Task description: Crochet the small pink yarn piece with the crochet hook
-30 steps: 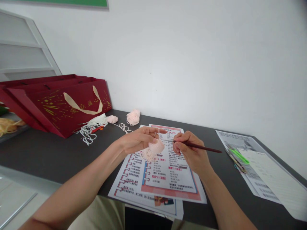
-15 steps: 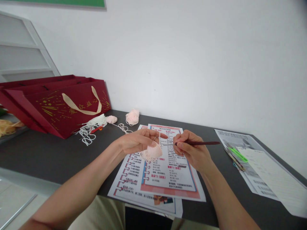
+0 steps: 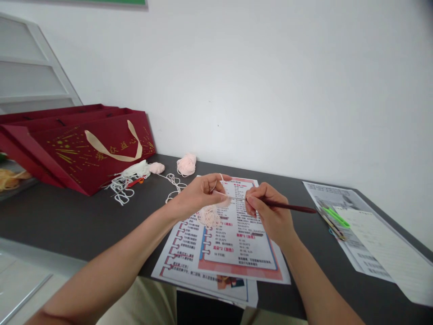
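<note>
In my right hand [image 3: 270,205] is a crochet hook [image 3: 287,206] with a dark reddish-brown handle, pinched between thumb and fingers. Its thin metal shaft points left and reaches the fingertips of my left hand [image 3: 203,194]. That hand is closed on pale pink yarn [image 3: 219,193], with a strand running up over the raised index finger. Just below the left palm a bundle of loose pale pink yarn strands [image 3: 209,215] shows, partly covered by the hand. Whether it hangs or rests on the printed sheet [image 3: 243,264], I cannot tell. The hook's tip is too small to make out.
A dark red gift bag [image 3: 81,153] stands at the left. Near it lie white yarn [image 3: 125,183], a small pink yarn bundle [image 3: 156,168] and a pink yarn ball [image 3: 186,164]. At the right, bright green-handled snips [image 3: 338,217] lie on papers [image 3: 372,243] on the dark table [image 3: 67,221].
My left hand has turned and its fingers have curled in and up. The hook now tilts more, its handle end lower and further right. Less of the pink bundle shows.
</note>
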`<move>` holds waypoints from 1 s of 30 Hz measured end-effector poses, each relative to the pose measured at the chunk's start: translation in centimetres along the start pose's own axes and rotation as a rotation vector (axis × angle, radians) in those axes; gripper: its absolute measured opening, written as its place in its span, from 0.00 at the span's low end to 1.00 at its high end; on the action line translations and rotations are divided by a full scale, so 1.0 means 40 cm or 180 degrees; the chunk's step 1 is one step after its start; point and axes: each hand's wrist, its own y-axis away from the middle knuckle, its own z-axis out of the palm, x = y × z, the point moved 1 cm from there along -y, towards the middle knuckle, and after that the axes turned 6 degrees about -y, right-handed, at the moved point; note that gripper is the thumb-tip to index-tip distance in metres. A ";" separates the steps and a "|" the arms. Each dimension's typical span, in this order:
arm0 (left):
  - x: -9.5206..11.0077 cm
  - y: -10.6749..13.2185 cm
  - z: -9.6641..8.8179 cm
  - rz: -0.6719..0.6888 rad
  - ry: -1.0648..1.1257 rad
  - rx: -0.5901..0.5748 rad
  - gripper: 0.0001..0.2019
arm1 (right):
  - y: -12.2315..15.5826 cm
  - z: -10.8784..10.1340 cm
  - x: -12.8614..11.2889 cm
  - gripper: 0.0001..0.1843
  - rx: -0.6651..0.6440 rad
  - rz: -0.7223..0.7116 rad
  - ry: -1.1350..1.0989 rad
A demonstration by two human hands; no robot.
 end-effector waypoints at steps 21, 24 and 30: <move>-0.028 -0.008 0.009 0.0342 -0.0711 0.0674 0.20 | 0.042 0.041 0.021 0.09 0.0073 -0.1450 0.2147; -0.026 -0.007 0.012 0.0266 -0.0435 0.0553 0.22 | 0.038 0.027 0.023 0.07 0.0354 -0.0971 0.1476; -0.019 -0.003 0.013 0.0350 -0.0543 0.0555 0.21 | 0.024 0.020 0.020 0.09 0.0419 -0.0506 0.0510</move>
